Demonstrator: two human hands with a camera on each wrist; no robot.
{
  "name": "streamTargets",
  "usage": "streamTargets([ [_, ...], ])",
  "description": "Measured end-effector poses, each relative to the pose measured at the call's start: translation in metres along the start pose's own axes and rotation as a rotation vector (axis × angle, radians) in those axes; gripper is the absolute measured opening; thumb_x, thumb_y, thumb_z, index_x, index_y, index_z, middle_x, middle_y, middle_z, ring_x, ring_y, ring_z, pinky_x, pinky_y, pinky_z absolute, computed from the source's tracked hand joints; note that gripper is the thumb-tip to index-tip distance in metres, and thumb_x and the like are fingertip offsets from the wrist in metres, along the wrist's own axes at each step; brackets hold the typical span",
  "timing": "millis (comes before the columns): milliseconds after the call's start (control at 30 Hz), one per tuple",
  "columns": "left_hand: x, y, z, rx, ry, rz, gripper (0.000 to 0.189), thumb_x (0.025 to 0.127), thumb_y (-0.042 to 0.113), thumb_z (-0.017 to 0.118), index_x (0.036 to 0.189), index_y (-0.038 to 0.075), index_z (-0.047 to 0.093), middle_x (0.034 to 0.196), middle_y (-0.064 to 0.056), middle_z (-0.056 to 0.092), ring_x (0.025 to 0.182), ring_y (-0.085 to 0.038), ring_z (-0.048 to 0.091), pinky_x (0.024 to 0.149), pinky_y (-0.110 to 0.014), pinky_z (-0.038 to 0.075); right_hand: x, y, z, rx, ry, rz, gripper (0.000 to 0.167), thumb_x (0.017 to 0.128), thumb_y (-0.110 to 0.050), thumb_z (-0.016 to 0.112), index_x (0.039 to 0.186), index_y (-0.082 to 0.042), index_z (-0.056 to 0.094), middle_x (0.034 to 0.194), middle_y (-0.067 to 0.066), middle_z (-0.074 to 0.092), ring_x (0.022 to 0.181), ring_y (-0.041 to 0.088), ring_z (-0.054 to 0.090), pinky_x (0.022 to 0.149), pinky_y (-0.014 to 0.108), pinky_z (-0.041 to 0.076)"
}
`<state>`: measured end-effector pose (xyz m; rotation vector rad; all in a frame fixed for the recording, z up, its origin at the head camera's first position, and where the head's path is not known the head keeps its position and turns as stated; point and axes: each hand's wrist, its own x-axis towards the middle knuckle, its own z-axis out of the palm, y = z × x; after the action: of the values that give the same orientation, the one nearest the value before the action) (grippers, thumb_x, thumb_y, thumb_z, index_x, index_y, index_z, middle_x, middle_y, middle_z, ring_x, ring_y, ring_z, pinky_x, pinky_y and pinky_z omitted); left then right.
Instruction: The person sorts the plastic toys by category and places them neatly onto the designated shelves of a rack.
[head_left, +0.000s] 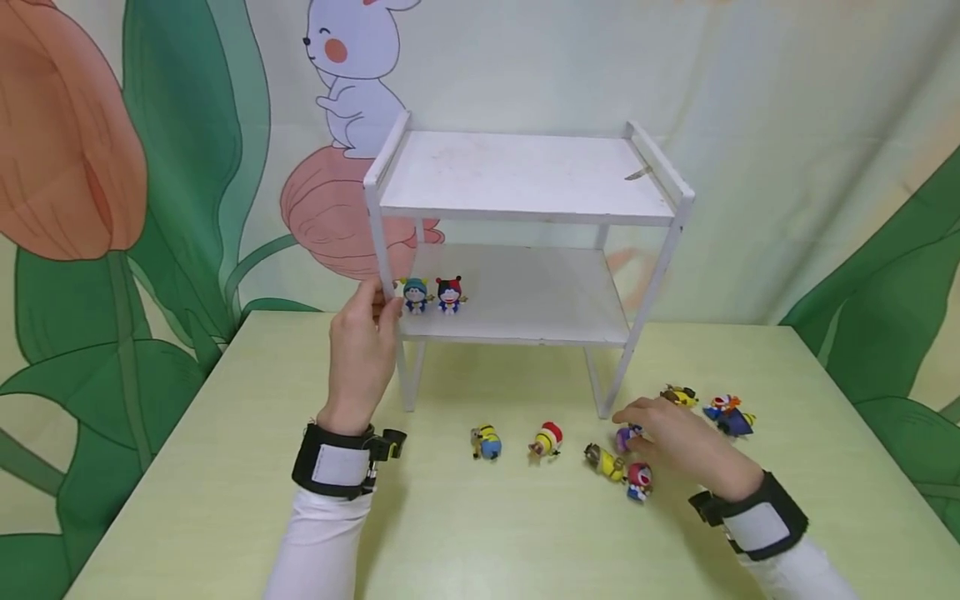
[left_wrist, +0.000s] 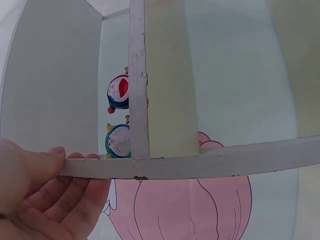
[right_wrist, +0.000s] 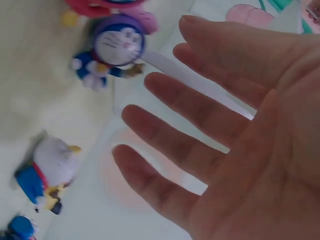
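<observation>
My left hand grips the front left post of a white two-tier shelf, thumb on one side and fingers on the other. Beside that post, a figurine in a teal hat and one in a red-and-black hat stand upright on the lower tier. Over the table, my right hand hovers with spread, nearly straight fingers and an empty palm. Nearest its fingertips is a purple-hooded figurine, partly hidden in the head view. Close by lie a red-hooded figurine and a yellow-and-brown figurine.
In front of the shelf lie a yellow-and-blue figurine and one with a red-and-white hat. Beyond my right hand are a yellow figurine and a dark blue one. A printed curtain hangs behind the table.
</observation>
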<state>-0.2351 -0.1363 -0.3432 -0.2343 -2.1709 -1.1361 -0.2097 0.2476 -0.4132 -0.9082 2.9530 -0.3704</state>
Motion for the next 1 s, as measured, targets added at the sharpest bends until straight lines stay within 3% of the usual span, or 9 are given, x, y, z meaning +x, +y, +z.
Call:
streamTargets([
  [133, -0.001, 0.0, 0.0, -0.007, -0.002, -0.002, 0.02, 0.096, 0.002, 0.06, 0.114, -0.007, 0.059, 0.099, -0.02, 0.065, 0.084, -0.03, 0.065, 0.077, -0.043, 0.057, 0.002, 0.004, 0.007, 0.008, -0.021, -0.005, 0.029, 0.085, -0.004, 0.075, 0.113, -0.001, 0.069, 0.109, 0.012, 0.066, 0.095, 0.027, 0.063, 0.079, 0.043, 0.056],
  [667, 0.0, 0.0, 0.0, 0.0, -0.001, 0.01, 0.02, 0.096, 0.002, 0.06, 0.113, -0.008, 0.059, 0.099, -0.021, 0.066, 0.085, -0.03, 0.065, 0.078, -0.044, 0.057, 0.005, 0.012, 0.018, 0.024, -0.025, -0.005, 0.033, 0.083, -0.001, 0.075, 0.116, 0.001, 0.068, 0.112, 0.016, 0.066, 0.101, 0.032, 0.063, 0.084, 0.046, 0.054],
  [1000, 0.0, 0.0, -0.001, 0.007, 0.003, 0.006, 0.022, 0.095, 0.002, 0.061, 0.114, -0.008, 0.059, 0.099, -0.02, 0.065, 0.086, -0.03, 0.065, 0.079, -0.044, 0.057, 0.007, 0.012, 0.016, 0.015, -0.045, -0.017, 0.017, 0.082, -0.001, 0.076, 0.097, -0.005, 0.069, 0.088, -0.001, 0.063, 0.078, 0.014, 0.058, 0.067, 0.033, 0.052],
])
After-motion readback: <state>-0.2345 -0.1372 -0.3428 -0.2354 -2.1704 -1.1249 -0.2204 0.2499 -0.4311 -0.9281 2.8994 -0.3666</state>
